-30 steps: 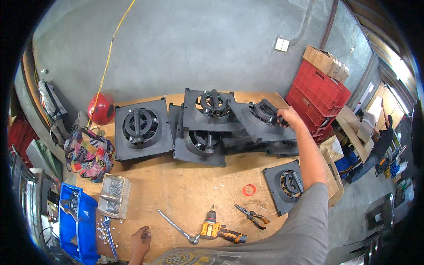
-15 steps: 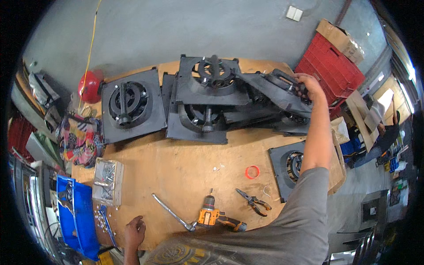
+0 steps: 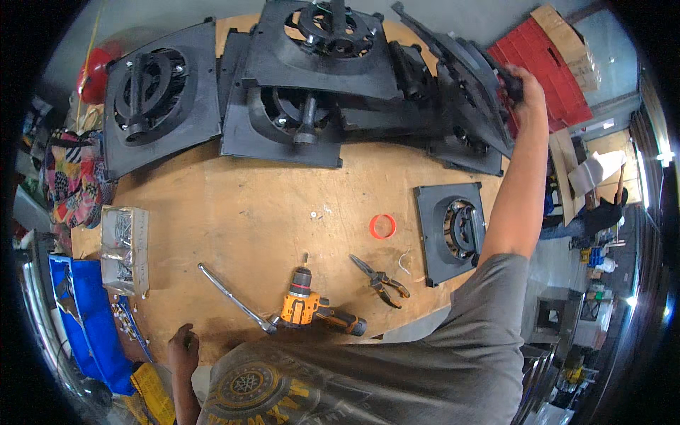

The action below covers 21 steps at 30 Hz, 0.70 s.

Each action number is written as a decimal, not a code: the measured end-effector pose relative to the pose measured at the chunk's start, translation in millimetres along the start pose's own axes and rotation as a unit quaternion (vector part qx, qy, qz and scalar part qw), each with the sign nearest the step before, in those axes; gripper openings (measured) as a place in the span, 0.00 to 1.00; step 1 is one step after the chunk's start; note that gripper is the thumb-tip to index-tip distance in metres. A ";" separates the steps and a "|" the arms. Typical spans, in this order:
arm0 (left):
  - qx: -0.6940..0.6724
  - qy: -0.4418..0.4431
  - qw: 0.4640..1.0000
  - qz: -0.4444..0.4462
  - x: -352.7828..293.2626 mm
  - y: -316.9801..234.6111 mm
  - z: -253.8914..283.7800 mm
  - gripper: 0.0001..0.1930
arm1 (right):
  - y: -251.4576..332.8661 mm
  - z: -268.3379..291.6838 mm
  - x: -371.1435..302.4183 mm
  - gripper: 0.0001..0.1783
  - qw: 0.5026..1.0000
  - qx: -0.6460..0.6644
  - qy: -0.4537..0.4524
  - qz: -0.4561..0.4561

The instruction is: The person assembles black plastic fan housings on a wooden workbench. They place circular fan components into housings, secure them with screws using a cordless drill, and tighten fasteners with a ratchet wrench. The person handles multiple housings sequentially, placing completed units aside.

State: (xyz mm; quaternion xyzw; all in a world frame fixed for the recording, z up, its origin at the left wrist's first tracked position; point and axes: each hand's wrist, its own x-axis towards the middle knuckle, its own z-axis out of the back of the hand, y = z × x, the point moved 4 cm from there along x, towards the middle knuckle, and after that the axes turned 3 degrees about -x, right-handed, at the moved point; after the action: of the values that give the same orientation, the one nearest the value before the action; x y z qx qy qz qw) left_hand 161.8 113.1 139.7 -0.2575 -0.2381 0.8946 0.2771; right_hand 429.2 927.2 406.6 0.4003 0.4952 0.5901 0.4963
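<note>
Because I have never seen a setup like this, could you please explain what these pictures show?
No robot here: the pictures come from a wide fisheye camera worn on a person's head, looking down, so straight edges look bent. Their right hand holds a tilted black panel; the left hand, with nothing visible in it, is by the near edge of the wooden table. On it lie a drill, a wrench, pliers, a red ring and more black panels.

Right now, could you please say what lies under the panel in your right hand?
Under the tilted panel in the right hand, the front part of a lower black panel shows; the rest of it is covered.
</note>
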 end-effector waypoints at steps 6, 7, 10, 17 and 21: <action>-0.012 -0.004 1.000 0.028 31.1 -15.3 12.7 0.15 | -31.6 -66.6 8.6 0.13 0.988 -0.136 0.030 0.071; -0.010 -0.008 0.999 0.032 29.5 -14.9 15.4 0.15 | -38.5 -72.3 2.2 0.14 0.988 -0.137 0.030 0.069; -0.007 -0.017 0.999 0.036 21.7 -7.9 17.1 0.16 | -44.0 -83.3 -16.2 0.17 0.990 -0.121 0.051 0.060; -0.018 0.013 0.998 0.053 7.1 16.2 -9.3 0.16 | -64.0 -6.7 -88.4 0.21 0.962 -0.199 -0.044 0.180; -0.025 0.033 0.999 0.018 8.9 15.9 -14.1 0.17 | -158.2 54.6 -187.0 0.13 0.944 -0.299 -0.088 0.107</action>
State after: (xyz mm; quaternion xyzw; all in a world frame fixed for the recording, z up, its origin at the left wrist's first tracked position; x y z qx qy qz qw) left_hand 157.9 111.0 117.2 -0.2980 -0.2462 0.8842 0.2623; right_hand 546.7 756.4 265.2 0.3347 0.2046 0.7232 0.5684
